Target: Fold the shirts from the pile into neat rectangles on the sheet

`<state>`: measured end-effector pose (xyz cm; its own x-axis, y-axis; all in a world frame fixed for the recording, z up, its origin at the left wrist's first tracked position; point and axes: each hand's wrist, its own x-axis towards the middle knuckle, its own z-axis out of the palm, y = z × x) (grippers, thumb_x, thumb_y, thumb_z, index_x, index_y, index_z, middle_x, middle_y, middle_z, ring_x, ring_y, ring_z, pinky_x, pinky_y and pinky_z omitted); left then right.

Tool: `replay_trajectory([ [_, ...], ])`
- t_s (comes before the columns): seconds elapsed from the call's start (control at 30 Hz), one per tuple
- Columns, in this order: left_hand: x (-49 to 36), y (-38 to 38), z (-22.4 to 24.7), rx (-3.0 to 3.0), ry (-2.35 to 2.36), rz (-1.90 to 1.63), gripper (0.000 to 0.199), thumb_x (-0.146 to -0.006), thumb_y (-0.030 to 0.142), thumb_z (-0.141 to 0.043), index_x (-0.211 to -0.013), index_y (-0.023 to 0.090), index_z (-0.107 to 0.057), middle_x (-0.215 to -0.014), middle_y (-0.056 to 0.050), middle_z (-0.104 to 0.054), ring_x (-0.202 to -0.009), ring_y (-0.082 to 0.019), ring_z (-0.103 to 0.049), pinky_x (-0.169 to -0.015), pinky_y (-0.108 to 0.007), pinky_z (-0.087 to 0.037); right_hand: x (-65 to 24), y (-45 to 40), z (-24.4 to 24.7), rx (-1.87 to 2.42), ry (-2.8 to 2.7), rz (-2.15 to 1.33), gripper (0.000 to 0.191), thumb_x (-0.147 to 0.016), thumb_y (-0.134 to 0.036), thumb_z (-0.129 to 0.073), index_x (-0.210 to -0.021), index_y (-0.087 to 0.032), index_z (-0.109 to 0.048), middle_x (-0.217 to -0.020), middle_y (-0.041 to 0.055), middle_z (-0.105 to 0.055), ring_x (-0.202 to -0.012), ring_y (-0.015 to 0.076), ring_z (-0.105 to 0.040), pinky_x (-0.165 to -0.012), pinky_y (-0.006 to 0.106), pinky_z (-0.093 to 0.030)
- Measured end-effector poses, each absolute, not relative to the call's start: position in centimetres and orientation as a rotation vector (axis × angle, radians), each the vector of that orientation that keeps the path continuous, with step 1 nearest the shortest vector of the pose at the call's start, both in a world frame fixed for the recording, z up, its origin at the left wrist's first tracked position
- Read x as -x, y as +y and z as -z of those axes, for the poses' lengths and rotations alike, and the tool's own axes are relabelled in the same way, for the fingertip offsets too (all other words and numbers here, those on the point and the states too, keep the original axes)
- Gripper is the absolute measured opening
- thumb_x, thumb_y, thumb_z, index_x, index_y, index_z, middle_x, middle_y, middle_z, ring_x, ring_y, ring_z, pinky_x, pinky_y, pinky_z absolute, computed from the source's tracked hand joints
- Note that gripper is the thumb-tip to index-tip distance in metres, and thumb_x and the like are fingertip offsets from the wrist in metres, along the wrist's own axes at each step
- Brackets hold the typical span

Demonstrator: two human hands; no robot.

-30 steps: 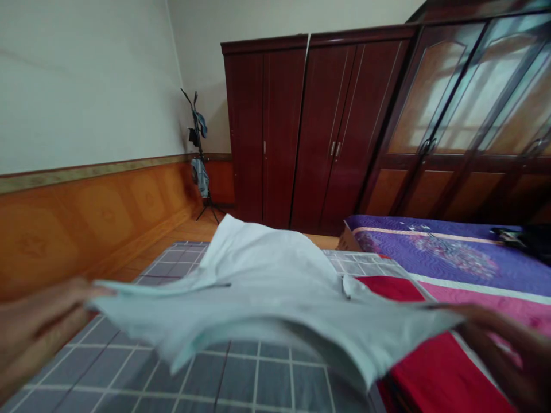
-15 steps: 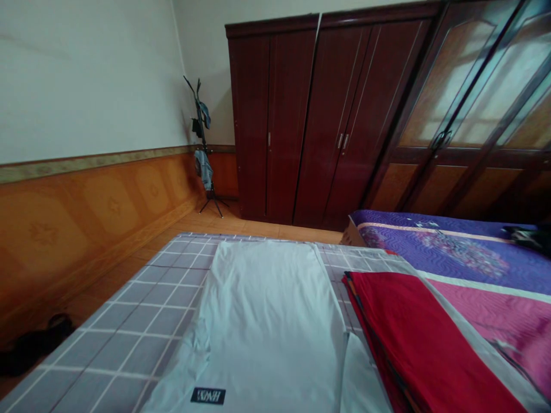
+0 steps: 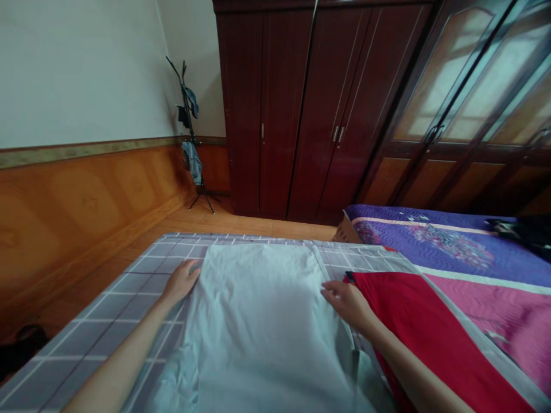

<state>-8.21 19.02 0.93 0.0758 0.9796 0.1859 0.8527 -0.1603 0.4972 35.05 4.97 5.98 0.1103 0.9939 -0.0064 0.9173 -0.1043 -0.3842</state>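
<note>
So you've got the pale T-shirt (image 3: pixel 267 321) laid out lengthwise on the gray checked sheet (image 3: pixel 129 298), right in front of you, with the bottom part running out of frame and a few wrinkles across it. Sleeves are bunched out at the lower left and lower right.

Your left hand (image 3: pixel 183 281) is at the shirt's left edge, up toward the far end, fingers bent and the tips right by the fabric. Can't tell if that grip is pinching cloth or just resting there. Your right hand (image 3: pixel 346 301) is over on the opposite edge, a bit closer to you, fingers loosely curled with the tips at the fabric. Same deal, can't tell whether that grip has any cloth in it.

The folded red fabric (image 3: pixel 430 332) is just to the right of the shirt, and your right forearm crosses over it. Past that there's the purple-and-pink bedspread (image 3: pixel 387 226), and the dark red wardrobe (image 3: pixel 279 115) stands at the back beside a coat rack (image 3: pixel 186 109).
</note>
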Motion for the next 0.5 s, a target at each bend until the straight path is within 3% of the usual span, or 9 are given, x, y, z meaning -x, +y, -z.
replay_trajectory([
  [0.1, 6.5, 23.3, 1.4, -2.064, 1.963, -0.740, 0.040, -0.077, 0.035, -0.043, -0.104, 0.017, -0.066, -0.116, -0.010, -0.064, -0.116, -0.027, -0.053, -0.100, -0.036, -0.039, -35.3, 12.1, -4.8, 2.266, -1.745, -0.292, 0.033, -0.090, -0.031, -0.047, -0.113, -0.013, -0.062, -0.112, 0.0134, -0.064, -0.106, 0.0249, -0.059, -0.090, 0.036, -0.044],
  [0.23, 6.3, 26.3, 3.4, -2.040, 2.028, -0.762, 0.037, -0.082, 0.036, -0.039, -0.101, 0.019, -0.066, -0.118, -0.010, -0.063, -0.112, -0.026, -0.056, -0.096, -0.034, -0.042, -36.9, 17.6, -3.3, 2.388, -1.661, -0.301, 0.031, -0.091, -0.036, -0.053, -0.114, -0.016, -0.057, -0.115, 0.0082, -0.059, -0.102, 0.0207, -0.058, -0.087, 0.042, -0.047],
  [0.37, 6.9, 27.9, 3.9, -2.027, 2.039, -0.777, 0.041, -0.083, 0.041, -0.037, -0.095, 0.017, -0.067, -0.114, -0.012, -0.065, -0.107, -0.027, -0.058, -0.091, -0.034, -0.045, -38.9, 20.2, -2.7, 2.423, -1.654, -0.357, 0.032, -0.090, -0.036, -0.055, -0.115, -0.016, -0.055, -0.116, 0.0075, -0.057, -0.099, 0.0201, -0.058, -0.084, 0.041, -0.050],
  [0.5, 7.4, 28.9, 4.4, -1.998, 2.037, -0.817, 0.040, -0.081, 0.042, -0.037, -0.091, 0.019, -0.068, -0.102, -0.007, -0.070, -0.101, -0.027, -0.061, -0.083, -0.031, -0.049, -40.1, 21.6, -2.0, 2.435, -1.629, -0.378, 0.033, -0.088, -0.042, -0.055, -0.107, -0.015, -0.059, -0.106, 0.0063, -0.062, -0.092, 0.0182, -0.060, -0.080, 0.038, -0.050],
])
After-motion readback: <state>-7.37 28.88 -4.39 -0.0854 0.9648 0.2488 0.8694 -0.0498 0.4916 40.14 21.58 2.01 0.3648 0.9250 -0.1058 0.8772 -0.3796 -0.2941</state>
